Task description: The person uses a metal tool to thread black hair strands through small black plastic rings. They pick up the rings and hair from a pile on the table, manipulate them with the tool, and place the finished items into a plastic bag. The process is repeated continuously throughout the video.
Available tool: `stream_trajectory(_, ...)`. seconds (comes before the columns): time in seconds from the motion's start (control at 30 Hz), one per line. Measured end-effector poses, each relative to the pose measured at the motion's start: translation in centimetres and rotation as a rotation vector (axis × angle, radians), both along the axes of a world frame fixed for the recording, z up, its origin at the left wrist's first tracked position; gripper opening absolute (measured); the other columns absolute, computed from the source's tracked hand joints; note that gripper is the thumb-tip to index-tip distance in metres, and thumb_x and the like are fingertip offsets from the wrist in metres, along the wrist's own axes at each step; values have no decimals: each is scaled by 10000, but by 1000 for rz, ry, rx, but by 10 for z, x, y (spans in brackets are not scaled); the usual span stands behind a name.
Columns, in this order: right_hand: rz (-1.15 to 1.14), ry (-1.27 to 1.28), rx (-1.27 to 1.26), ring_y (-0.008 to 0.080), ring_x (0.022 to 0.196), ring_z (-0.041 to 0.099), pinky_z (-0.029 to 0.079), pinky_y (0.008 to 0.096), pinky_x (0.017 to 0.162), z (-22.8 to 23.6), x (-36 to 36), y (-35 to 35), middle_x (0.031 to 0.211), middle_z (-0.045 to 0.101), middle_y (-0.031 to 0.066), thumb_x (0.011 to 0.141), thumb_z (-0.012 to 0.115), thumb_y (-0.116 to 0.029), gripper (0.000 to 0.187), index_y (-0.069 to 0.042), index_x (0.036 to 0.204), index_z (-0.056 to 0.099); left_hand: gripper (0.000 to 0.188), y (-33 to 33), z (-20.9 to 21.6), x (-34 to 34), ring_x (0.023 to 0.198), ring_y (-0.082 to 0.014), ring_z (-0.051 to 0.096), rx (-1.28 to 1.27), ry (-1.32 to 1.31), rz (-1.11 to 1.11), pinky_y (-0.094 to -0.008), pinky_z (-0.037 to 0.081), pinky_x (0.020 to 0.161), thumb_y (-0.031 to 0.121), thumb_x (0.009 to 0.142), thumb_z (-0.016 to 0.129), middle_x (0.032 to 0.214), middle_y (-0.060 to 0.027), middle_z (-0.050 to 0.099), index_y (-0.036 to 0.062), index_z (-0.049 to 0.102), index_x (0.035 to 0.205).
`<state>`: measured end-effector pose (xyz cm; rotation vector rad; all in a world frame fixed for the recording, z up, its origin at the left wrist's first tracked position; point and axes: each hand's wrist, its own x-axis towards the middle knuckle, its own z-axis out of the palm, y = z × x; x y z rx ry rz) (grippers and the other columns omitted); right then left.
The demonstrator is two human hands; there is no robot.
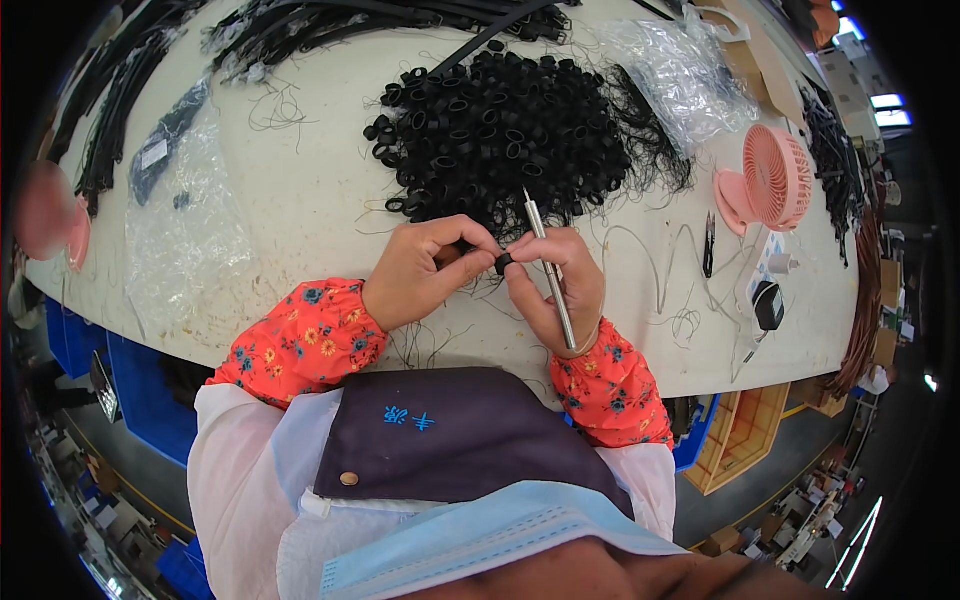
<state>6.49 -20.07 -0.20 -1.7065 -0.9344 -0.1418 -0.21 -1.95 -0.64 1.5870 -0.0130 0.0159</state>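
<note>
Close to the table's near edge, my left hand [425,272] and my right hand [562,290] meet over one small black belt loop [503,264]. The thumb and forefinger of each hand pinch it from opposite sides. A slim silver pen-like tool [549,268] with a pointed tip also rests in my right hand, slanting up past the forefinger, its tip away from the loop. Just beyond my hands lies a large heap of similar black loops [505,130]. Loose dark threads spread at the heap's right side and below my hands. The loop is partly hidden by my fingertips.
Black belts [300,35] lie along the far edge and far left. Clear plastic bags [190,235] rest on the left and far right. To the right are a pink fan [775,178], black thread snips [709,245], a power strip and cables. Blue bins [150,395] stand below the table.
</note>
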Motion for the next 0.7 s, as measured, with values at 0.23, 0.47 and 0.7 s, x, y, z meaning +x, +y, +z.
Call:
stream_trajectory(0.23,27,-178,-83,266,777,587,481,336,681,-3,1,2,851,617,81,685,739,15,306,-101,937,610,86,5,-9,0,851,-41,555,-160,105,-136,-199,451,750,66,975,486,968,-46,611,13,492,1043)
stream_trajectory(0.47,85,191,-20,206,840,598,485,310,743,0,-5,-2,928,637,91,883,627,-62,206,-45,1082,577,121,4,-14,0,849,-78,563,-214,54,-85,-229,462,764,135,1000,473,933,-43,596,29,445,1049)
stream_trajectory(0.7,299,725,359,180,846,632,492,321,809,0,1,-11,818,650,104,1004,475,-212,287,41,1111,558,142,5,-6,0,834,-95,575,-236,66,-83,-242,467,758,162,1006,468,926,-48,597,37,432,1062)
